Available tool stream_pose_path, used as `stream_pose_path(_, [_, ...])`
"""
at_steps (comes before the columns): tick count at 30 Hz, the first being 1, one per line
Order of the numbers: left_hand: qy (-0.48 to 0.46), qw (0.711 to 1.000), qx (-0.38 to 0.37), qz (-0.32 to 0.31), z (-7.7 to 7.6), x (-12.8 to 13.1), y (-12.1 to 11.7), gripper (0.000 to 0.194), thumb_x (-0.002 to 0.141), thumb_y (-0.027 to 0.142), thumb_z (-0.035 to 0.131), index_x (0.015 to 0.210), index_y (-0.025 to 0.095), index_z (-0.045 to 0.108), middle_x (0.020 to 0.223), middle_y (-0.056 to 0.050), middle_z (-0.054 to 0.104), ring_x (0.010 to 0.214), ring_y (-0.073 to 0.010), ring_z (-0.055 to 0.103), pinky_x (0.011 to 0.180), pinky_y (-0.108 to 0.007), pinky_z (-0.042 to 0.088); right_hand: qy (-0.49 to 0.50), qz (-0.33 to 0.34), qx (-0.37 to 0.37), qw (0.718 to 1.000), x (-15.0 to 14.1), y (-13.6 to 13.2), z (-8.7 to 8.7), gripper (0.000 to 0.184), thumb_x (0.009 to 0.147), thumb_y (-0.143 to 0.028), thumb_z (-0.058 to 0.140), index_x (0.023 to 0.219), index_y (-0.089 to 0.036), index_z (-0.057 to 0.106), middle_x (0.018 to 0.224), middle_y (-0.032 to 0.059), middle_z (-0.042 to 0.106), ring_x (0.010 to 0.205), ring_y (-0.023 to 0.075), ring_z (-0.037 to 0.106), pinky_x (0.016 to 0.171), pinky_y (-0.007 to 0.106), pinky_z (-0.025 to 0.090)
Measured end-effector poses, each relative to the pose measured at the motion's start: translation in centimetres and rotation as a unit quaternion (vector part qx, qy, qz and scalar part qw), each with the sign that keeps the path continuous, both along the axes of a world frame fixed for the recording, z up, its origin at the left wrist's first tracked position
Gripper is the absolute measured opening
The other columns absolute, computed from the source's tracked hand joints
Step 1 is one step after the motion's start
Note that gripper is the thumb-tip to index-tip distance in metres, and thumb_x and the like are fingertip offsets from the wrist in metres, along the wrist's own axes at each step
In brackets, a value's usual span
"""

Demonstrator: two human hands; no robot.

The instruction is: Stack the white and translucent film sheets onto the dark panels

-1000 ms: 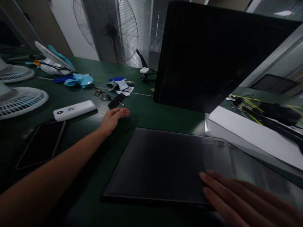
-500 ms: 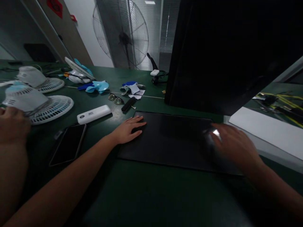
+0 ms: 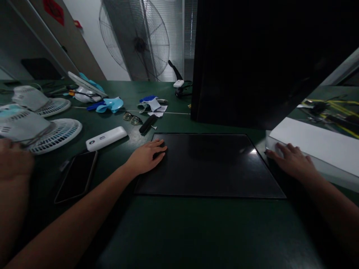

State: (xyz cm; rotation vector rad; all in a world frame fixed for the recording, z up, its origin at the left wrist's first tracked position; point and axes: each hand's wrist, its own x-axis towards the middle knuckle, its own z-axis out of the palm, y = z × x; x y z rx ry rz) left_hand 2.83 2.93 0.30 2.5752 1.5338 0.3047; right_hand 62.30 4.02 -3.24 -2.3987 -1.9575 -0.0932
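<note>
A flat, glossy black panel [image 3: 207, 168] lies on the green table in front of me. My left hand [image 3: 147, 155] rests on its left edge, palm down with the fingers stretched out and apart. Beyond the panel's right edge, my right hand [image 3: 294, 162] is at the side of a white sheet-like piece [image 3: 316, 144], fingers bent and spread. A small dark speck shows by its thumb; what it is I cannot make out. The space under that palm is dark and hidden.
Another person's hand [image 3: 14, 160] is at the far left beside a white fan [image 3: 56, 134]. A phone [image 3: 77, 175], a white power bank [image 3: 106, 138] and glasses [image 3: 132, 118] lie left of the panel. A large black monitor [image 3: 252, 67] rises behind it.
My right hand, blurred over the right part of the panel before, has moved right and off it. My left hand stays at the panel's left edge. The view has shifted slightly.
</note>
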Motion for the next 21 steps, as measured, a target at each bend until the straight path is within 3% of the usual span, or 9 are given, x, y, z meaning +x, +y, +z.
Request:
stream_pose_path(3, [-0.028,0.999,0.016,0.005,-0.4,-0.1,0.1,0.052,0.106,0.048,0.046,0.140,0.020,0.074,0.161,-0.013,0.057,0.153,-0.0326,0.050,0.128,-0.056,0.039,0.012,-0.004,0.015,1.000,0.1,-0.2,0.5,0.085,0.109,-0.073,0.010,0.164,-0.017,0.043,0.164,0.0219,0.039,0.145,0.0397,0.043,0.112,0.055,0.038])
stream_pose_path(8, [-0.089,0.996,0.012,0.007,-1.0,-0.5,0.5,0.049,0.106,0.046,0.046,0.138,0.020,0.074,0.159,-0.014,0.059,0.153,-0.0322,0.051,0.127,-0.059,0.039,0.019,-0.023,0.040,0.999,0.5,-0.4,0.9,0.077,0.110,-0.069,0.018,0.157,-0.021,0.055,0.161,0.0173,0.045,0.140,0.0381,0.049,0.107,0.050,0.042])
stream_pose_path(14, [-0.102,0.995,0.005,0.005,-1.1,-0.7,0.6,0.046,0.106,0.043,0.049,0.136,0.021,0.075,0.160,-0.013,0.058,0.153,-0.0320,0.051,0.126,-0.060,0.040,0.027,-0.050,0.070,0.996,1.1,0.1,1.2,0.083,0.107,-0.073,0.020,0.136,-0.018,0.074,0.134,0.0214,0.064,0.122,0.0391,0.059,0.103,0.049,0.045])
stream_pose_path(17, [-0.107,0.994,0.006,0.003,-1.2,-0.7,0.7,0.044,0.105,0.042,0.050,0.135,0.022,0.075,0.160,-0.012,0.059,0.152,-0.0321,0.051,0.126,-0.060,0.040,0.051,-0.083,0.066,0.993,1.5,0.5,1.1,0.089,0.104,-0.077,0.018,0.131,-0.016,0.077,0.127,0.0244,0.066,0.114,0.0405,0.062,0.094,0.049,0.049])
stream_pose_path(21, [-0.111,0.994,0.000,0.005,-1.2,-0.7,0.7,0.044,0.104,0.042,0.051,0.135,0.022,0.075,0.160,-0.013,0.059,0.152,-0.0324,0.051,0.127,-0.061,0.039,0.104,-0.127,0.053,0.985,1.9,0.9,1.4,0.087,0.093,-0.087,0.041,0.138,-0.021,0.074,0.118,0.0202,0.070,0.101,0.0400,0.066,0.077,0.046,0.052])
